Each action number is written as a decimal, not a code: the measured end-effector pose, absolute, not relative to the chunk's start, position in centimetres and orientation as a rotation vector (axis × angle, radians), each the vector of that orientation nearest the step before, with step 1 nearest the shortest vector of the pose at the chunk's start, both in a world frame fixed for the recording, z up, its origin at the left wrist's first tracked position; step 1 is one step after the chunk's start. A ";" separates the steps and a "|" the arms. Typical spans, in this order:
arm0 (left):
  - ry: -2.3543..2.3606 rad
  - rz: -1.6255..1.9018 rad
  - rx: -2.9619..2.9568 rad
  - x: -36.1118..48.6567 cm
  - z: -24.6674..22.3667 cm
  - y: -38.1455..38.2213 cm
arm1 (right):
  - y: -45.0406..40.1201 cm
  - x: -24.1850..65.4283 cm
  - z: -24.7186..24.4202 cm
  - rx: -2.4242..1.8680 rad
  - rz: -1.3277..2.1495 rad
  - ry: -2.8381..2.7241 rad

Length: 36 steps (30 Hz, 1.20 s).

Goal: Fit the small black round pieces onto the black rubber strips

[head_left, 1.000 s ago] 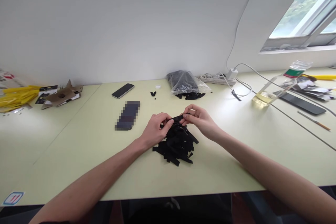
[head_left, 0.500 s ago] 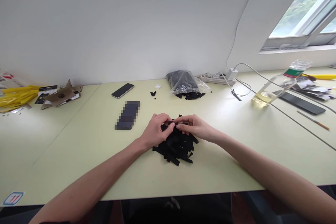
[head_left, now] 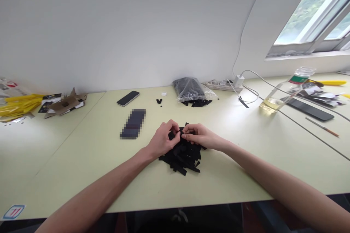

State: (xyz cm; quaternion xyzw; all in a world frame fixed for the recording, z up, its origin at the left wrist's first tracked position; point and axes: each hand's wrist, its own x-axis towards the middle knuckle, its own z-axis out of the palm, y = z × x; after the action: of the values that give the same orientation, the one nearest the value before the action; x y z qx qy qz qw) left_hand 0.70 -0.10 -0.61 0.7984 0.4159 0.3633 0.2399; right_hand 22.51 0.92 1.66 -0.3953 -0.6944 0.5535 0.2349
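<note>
A loose heap of black strips (head_left: 182, 156), fabric-like in look, lies on the pale green table. Over its far side, my left hand (head_left: 165, 137) pinches a black strip (head_left: 179, 131) between thumb and fingers. My right hand (head_left: 198, 136) meets it from the other side, thumb and fingers closed on the same small black piece. The fingertips of both hands nearly touch, and they hide most of the piece.
A clear plastic bag (head_left: 190, 89) of black pieces lies by the wall beside a power strip (head_left: 222, 85). A phone (head_left: 128, 98) and a blurred-out dark object (head_left: 133, 123) lie left. At right stand a bottle of yellowish liquid (head_left: 273, 103), a dark flat slab (head_left: 310, 109) and a thin tool (head_left: 322, 127).
My fingers have shifted on the black strip; less of it shows between my hands now. The view has tilted slightly, so everything sits a little lower.
</note>
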 end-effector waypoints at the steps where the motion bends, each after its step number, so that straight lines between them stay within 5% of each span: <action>1: 1.138 0.985 2.227 0.7 -0.5 -0.1 | 1.0 22.5 1.6 -1.077 1.514 -1.910; 36: 1.131 0.752 2.720 0.6 -1.6 0.8 | 0.9 21.8 -0.7 -0.980 1.370 -1.924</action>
State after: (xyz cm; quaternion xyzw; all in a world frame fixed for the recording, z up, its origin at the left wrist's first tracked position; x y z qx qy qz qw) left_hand 0.57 0.84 -1.60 0.8936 0.3714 0.2471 0.0506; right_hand 21.81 0.89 -0.70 -0.3670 -0.7204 0.5131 0.2882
